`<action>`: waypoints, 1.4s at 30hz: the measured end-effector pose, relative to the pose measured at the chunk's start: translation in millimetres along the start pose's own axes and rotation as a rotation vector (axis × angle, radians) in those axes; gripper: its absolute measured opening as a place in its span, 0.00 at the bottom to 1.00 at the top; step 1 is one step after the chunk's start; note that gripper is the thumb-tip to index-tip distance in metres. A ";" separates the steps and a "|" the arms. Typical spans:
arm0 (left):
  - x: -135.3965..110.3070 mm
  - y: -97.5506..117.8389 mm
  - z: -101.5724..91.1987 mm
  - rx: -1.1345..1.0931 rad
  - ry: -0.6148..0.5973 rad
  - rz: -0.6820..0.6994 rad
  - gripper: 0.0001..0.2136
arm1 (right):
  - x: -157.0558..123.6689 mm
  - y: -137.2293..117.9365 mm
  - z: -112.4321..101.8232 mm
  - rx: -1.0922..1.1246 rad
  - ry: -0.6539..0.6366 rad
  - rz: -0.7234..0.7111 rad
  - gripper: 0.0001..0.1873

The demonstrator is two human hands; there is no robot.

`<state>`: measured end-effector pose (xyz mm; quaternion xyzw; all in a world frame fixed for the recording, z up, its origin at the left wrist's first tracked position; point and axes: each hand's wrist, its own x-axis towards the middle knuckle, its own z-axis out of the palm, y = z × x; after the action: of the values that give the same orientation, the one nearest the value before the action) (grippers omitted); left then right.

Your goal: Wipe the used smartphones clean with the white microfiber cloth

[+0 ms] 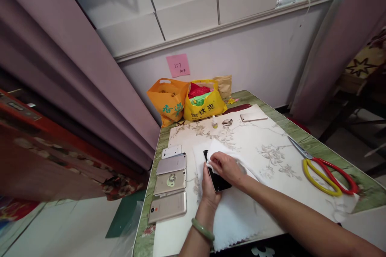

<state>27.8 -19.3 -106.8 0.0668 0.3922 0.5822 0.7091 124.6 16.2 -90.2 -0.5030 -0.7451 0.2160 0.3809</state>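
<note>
A dark-screened smartphone (220,184) rests tilted in my left hand (208,184), whose fingers wrap round its side and underside. My right hand (224,165) pinches a white cloth (217,147) and presses it against the upper part of the screen, hiding some of it. Under both hands a larger white cloth (232,225) lies spread toward the near table edge. A green bangle (202,229) circles my left wrist.
Several phones (169,204) lie in a column at left; another phone (253,117) lies far right. Large scissors (321,172) with red and yellow handles sit at right. A small bottle (214,122), an orange bag (169,100) and a yellow bag (205,106) stand at the back.
</note>
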 end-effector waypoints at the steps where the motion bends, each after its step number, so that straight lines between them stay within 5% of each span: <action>1: -0.9 0.9 1.2 0.013 -0.021 -0.007 0.21 | 10.5 1.8 2.7 0.002 0.029 0.037 0.05; 6: -6.7 3.1 7.1 0.038 -0.049 0.021 0.20 | 32.3 19.5 3.1 -0.030 0.114 0.208 0.08; 11: -5.5 -0.2 3.0 0.029 -0.006 0.010 0.20 | -5.2 28.0 -8.6 -0.125 0.073 0.201 0.11; 15: -3.2 -1.7 -1.3 0.030 0.065 0.042 0.19 | -42.5 24.0 -21.6 -0.122 -0.083 0.076 0.11; 18: -2.7 -0.2 -0.8 0.006 0.005 0.008 0.21 | -51.5 21.7 -34.6 -0.035 -0.177 0.080 0.10; 22: -2.0 1.6 1.6 -0.038 -0.055 -0.021 0.23 | -32.6 17.1 -59.2 0.168 -0.006 0.214 0.14; 26: -2.7 0.6 0.8 -0.032 -0.073 0.000 0.23 | -14.2 2.9 -76.4 0.166 0.123 0.145 0.15; 30: -5.5 0.2 -1.7 -0.008 -0.054 -0.037 0.24 | -17.2 -6.2 -65.5 0.371 -0.223 0.092 0.17; 32: -6.5 0.7 -2.2 -0.003 -0.081 -0.070 0.26 | -18.3 -1.8 -55.2 0.401 -0.169 0.144 0.18; 35: -6.1 1.1 -2.3 -0.039 -0.129 -0.064 0.25 | -15.9 12.2 -42.7 0.140 0.059 0.120 0.15; 39: -3.6 0.4 -2.9 -0.068 -0.056 -0.038 0.24 | -22.7 23.8 -23.5 -0.252 -0.026 -0.111 0.14; 42: -3.8 0.7 -3.4 -0.050 0.029 -0.028 0.23 | -37.2 20.8 -2.7 -0.330 -0.060 -0.224 0.24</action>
<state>25.1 -23.7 -106.9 0.0348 0.3887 0.5827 0.7129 146.5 -9.6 -116.2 -0.4659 -0.8327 0.0625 0.2925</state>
